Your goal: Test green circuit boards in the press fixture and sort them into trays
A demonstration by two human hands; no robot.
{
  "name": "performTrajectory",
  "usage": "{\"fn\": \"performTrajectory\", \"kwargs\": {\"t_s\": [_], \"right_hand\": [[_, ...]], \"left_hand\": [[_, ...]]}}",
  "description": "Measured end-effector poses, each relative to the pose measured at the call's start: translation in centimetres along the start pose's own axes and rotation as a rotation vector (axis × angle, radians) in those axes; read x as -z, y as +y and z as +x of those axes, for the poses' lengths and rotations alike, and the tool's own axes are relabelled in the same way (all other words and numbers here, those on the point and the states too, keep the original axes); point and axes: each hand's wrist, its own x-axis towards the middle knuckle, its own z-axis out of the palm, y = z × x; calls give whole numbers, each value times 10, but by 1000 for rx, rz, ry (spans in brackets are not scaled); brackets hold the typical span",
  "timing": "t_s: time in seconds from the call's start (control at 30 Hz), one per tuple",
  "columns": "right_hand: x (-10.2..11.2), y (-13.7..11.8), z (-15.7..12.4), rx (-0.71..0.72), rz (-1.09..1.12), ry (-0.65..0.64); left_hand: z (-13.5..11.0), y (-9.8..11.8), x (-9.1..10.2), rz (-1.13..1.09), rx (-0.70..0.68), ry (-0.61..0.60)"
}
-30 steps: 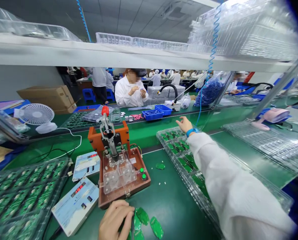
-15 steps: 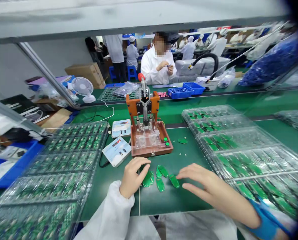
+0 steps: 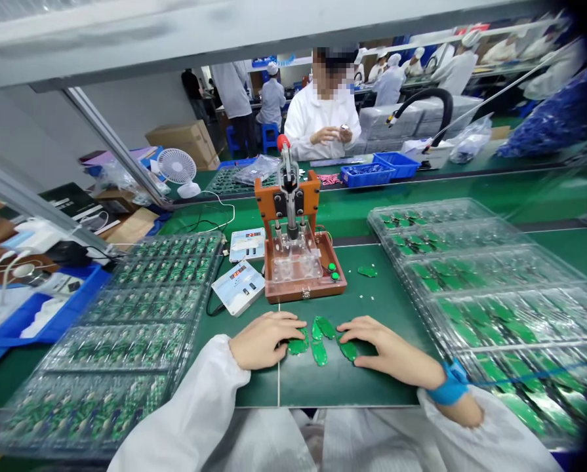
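Note:
Several small green circuit boards (image 3: 319,353) with rounded ends lie in a loose cluster on the green mat, some overlapping. My left hand (image 3: 266,339) rests at the cluster's left, its fingers stretched over a green board (image 3: 299,343) and partly hiding it. At the right side my right hand (image 3: 386,349) has its fingertips on another green board (image 3: 348,350), with the thumb apart by its lower edge. Both hands have their fingers apart, and the boards lie on the mat. Behind the cluster stands a test fixture (image 3: 300,288) with a red-knobbed toggle clamp.
Clear trays (image 3: 180,328) of populated boards fill the left, and a compartmented clear tray (image 3: 421,314) of green boards the right. Two white meter boxes (image 3: 238,288) sit beside the fixture. One stray board (image 3: 366,271) lies right of it. A co-worker (image 3: 323,118) sits opposite.
My left hand has flattened, its fingers reaching farther over the left boards. The right hand has drawn in, with its fingers on the rightmost board. The whole view has shifted slightly.

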Motion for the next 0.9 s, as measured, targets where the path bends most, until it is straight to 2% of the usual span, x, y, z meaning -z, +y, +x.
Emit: {"fn": "performTrajectory", "kwargs": {"t_s": [0.13, 0.3, 0.37, 0.43, 0.5, 0.53, 0.63, 0.73, 0.9], "right_hand": [[-4, 5, 2, 56, 11, 44], [2, -1, -6, 56, 69, 108], [11, -8, -5, 68, 77, 175], [21, -16, 7, 122, 54, 298], [34, -23, 30, 206, 6, 432], [40, -25, 44, 246, -29, 479], [56, -30, 92, 322, -136, 507], [65, -28, 127, 349, -184, 472], [65, -21, 143, 371, -200, 439]], "left_hand": [[2, -4, 0, 11, -68, 75], [-6, -4, 4, -62, -59, 193], [-9, -2, 12, -149, -40, 310], [-7, -5, 24, -197, 14, 497], [3, -12, 39, -163, 77, 674], [10, -17, 46, -123, 105, 723], [35, -34, 61, -14, 159, 690], [51, -46, 67, 24, 192, 630], [53, -48, 65, -5, 203, 598]]}}
